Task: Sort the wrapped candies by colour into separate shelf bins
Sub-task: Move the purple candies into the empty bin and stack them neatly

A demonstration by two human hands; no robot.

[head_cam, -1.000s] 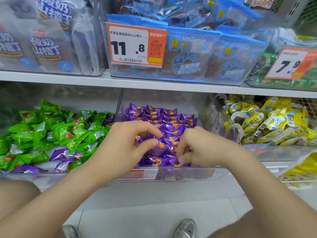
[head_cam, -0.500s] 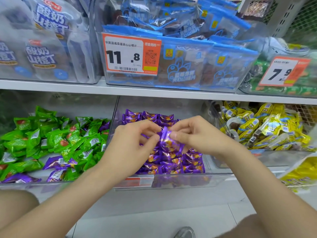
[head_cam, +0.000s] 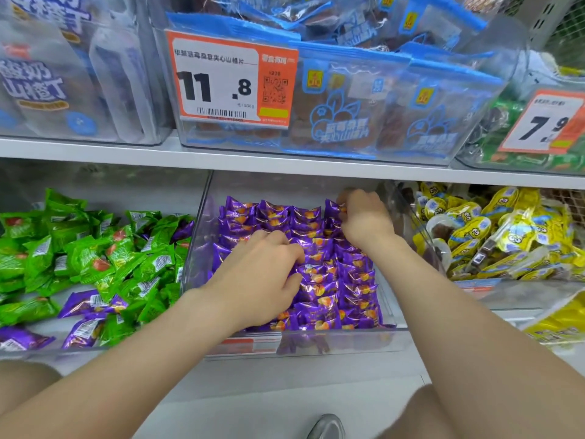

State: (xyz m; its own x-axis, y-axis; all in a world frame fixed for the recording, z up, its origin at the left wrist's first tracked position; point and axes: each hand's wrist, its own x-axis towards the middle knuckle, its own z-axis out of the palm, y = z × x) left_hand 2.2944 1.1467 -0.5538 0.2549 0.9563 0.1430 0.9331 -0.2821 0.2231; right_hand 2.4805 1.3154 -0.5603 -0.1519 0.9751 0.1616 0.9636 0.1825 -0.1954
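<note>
A clear middle bin [head_cam: 316, 345] on the lower shelf holds rows of purple wrapped candies [head_cam: 354, 280]. My left hand [head_cam: 259, 280] rests palm down on the candies in the bin's front half, fingers spread, nothing clearly gripped. My right hand [head_cam: 364, 220] reaches to the bin's back right corner, its fingertips pinched on a purple candy [head_cam: 334, 206] there. The left bin holds green wrapped candies [head_cam: 95, 248] with several stray purple candies [head_cam: 88, 304] mixed in near its front.
To the right, a bin of yellow wrapped candies [head_cam: 493, 236]. The upper shelf [head_cam: 221, 160] overhangs the bins, carrying clear boxes of blue packets [head_cam: 364, 115] and price tags [head_cam: 228, 80]. A shoe [head_cam: 326, 427] shows on the floor below.
Both hands met over the purple bin holding one candy half a second ago. Now the right hand has carried it to the back right corner and the left hand has dropped onto the pile.
</note>
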